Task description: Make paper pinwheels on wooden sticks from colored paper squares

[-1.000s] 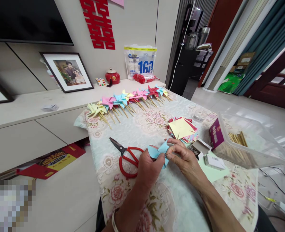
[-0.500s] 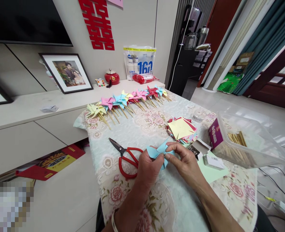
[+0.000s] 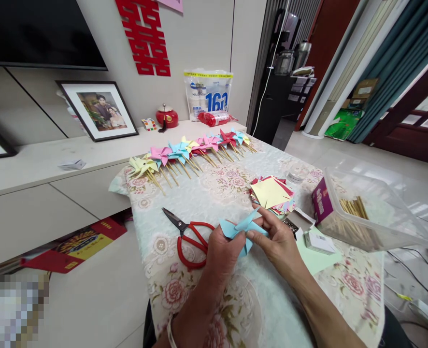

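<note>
Left hand (image 3: 224,253) and right hand (image 3: 277,241): both grips clamped on blue paper (image 3: 246,224) over the surface (image 3: 272,302), right of the scissors (image 3: 181,225); pinched near its middle, presumably so curled folds cannot spring open.

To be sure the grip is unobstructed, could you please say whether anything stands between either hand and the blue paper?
Nothing visible does: the left hand and right hand both hold the blue paper directly. The scissors lie to its left.

Scissors (image 3: 182,226) lie left of the paper pinwheel (image 3: 247,225), the paper stack (image 3: 272,192) behind it, the bin (image 3: 322,203) right.
</note>
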Available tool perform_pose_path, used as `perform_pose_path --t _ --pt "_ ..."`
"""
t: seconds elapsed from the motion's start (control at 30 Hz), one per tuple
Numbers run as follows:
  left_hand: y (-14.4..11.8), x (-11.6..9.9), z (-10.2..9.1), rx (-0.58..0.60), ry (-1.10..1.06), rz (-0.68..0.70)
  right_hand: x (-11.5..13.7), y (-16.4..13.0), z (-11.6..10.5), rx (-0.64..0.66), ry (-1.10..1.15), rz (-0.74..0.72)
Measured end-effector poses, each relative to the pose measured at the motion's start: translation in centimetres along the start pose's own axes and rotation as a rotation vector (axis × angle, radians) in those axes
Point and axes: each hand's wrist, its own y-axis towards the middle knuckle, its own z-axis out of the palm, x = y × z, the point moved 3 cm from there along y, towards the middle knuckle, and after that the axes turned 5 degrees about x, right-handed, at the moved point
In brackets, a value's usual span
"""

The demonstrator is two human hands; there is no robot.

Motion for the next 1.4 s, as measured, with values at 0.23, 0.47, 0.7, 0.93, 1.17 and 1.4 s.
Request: perform_pose_path --t 0.23,0.47,0.7,0.93,1.17,1.4 --pt "0.1 0.3 0.1 0.014 -0.049 -0.008 -0.1 0.1 -0.1 -0.029 0.009 0.018" --pt "0.5 1.3 0.1 0.034 -0.048 -0.039 -0.3 0.0 -0.1 -0.02 0.067 0.053" --pt "0.2 0.8 0.2 -0.002 -0.005 -0.029 -0.1 0.0 -0.2 -0.024 0.059 0.057" --pt "-0.2 0.3 0.4 0.002 -0.043 -0.047 -0.2 0.0 -0.4 -0.02 0.048 0.051" --pt "-0.2 0.3 0.6 0.008 0.002 -0.031 0.0 0.0 -0.3 0.004 0.04 0.053" --pt "0.1 0.9 0.3 -0.034 0.068 -0.032 0.0 0.0 -0.4 0.005 0.034 0.049"
